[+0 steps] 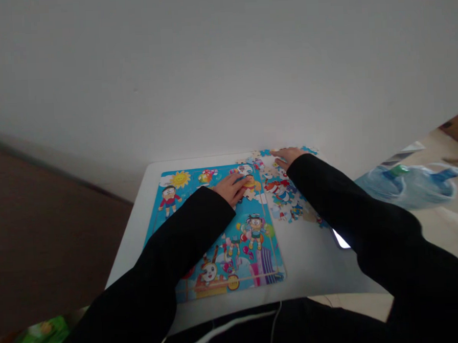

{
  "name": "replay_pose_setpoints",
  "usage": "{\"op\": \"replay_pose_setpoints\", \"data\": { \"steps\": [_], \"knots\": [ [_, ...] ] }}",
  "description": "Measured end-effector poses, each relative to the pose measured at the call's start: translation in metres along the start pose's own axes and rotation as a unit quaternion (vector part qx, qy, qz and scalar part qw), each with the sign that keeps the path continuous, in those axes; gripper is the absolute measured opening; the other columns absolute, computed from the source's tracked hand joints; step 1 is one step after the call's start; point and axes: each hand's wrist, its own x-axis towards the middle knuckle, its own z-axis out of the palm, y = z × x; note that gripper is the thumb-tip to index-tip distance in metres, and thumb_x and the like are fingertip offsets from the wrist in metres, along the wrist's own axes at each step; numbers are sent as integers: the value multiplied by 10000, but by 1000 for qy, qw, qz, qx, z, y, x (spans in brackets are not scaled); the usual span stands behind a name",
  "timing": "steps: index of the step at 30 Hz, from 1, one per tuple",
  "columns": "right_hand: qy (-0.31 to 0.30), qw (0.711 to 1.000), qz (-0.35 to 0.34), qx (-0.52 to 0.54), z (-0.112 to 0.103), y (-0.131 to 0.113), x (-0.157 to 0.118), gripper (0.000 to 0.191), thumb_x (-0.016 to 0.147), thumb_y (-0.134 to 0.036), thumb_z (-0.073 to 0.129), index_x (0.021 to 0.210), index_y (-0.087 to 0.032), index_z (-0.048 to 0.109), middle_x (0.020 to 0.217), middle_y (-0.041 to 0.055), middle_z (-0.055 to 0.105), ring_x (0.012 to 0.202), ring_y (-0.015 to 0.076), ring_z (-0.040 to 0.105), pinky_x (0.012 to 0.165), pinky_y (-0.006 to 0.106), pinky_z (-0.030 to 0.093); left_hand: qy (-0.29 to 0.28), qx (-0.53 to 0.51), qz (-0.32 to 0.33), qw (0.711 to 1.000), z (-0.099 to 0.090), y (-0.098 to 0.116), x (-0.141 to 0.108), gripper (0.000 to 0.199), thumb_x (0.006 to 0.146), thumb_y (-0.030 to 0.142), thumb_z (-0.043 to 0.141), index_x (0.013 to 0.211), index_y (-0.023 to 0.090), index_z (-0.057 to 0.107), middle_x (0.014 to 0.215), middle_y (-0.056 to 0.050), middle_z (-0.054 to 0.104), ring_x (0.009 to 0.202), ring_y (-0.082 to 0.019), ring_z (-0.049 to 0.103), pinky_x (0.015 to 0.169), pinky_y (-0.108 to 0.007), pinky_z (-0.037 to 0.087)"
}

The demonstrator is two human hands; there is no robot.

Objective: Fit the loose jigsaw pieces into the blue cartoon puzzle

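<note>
A blue cartoon puzzle board lies flat on a white table. My left hand rests on its upper right part with the fingers spread, touching the pieces there. To the right of the board is a heap of loose puzzle pieces. My right hand is over the far end of this heap, its thumb and fingers apart, and nothing shows between them. Part of the board is hidden under my left sleeve, and some loose pieces are behind my right sleeve.
Beyond the table stands a pale wall. A phone with a lit screen lies partly under my right sleeve. Large clear water bottles are on the floor at the right. A white cable crosses my lap.
</note>
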Motion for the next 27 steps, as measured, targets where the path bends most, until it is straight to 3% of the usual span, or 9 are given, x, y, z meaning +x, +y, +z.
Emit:
{"op": "replay_pose_setpoints", "data": {
  "steps": [3, 8, 14, 22, 27],
  "knots": [
    [-38, 996, 83, 10, -5, 22, 25, 383, 855, -251, 456, 1225, -239, 553, 1170, 41, 614, 1058, 223, 576, 898, 331, 464, 2, -7, -1, 1000, 0, -1, -1, 450, 936, 350, 260, 1213, 109, 519, 1141, -154, 552, 1078, -245, 524, 916, -418, 465],
    [-45, 997, 50, 44, 12, 35, 47, 313, 825, -225, 514, 1112, -244, 636, 1100, -4, 652, 998, 166, 602, 875, 237, 454, -7, -25, -2, 1000, -1, -2, -1, 444, 932, 349, 278, 1219, 105, 512, 1153, -152, 541, 1091, -238, 507, 941, -406, 450],
    [-60, 997, 34, 31, 10, 38, 37, 250, 785, -257, 576, 1008, -265, 688, 944, -13, 702, 864, 150, 638, 779, 222, 480, 0, -41, 4, 999, -3, -1, -1, 445, 930, 349, 279, 1217, 99, 511, 1152, -161, 535, 1092, -241, 501, 937, -413, 450],
    [-75, 997, -21, -17, 5, 23, 17, 338, 709, -456, 647, 997, -285, 689, 1016, 25, 678, 926, 217, 619, 787, 315, 492, -22, -45, -27, 998, 0, -3, -1, 417, 915, 350, 313, 1212, 132, 506, 1170, -135, 539, 1118, -229, 496, 954, -418, 438],
    [-71, 997, 12, 16, 10, 27, 15, 372, 718, -474, 635, 1028, -274, 675, 1075, 44, 655, 970, 220, 604, 836, 324, 477, -19, -50, -26, 998, -1, -3, 0, 413, 907, 345, 331, 1195, 112, 514, 1163, -147, 548, 1121, -236, 501, 951, -418, 443]
  ]
}}
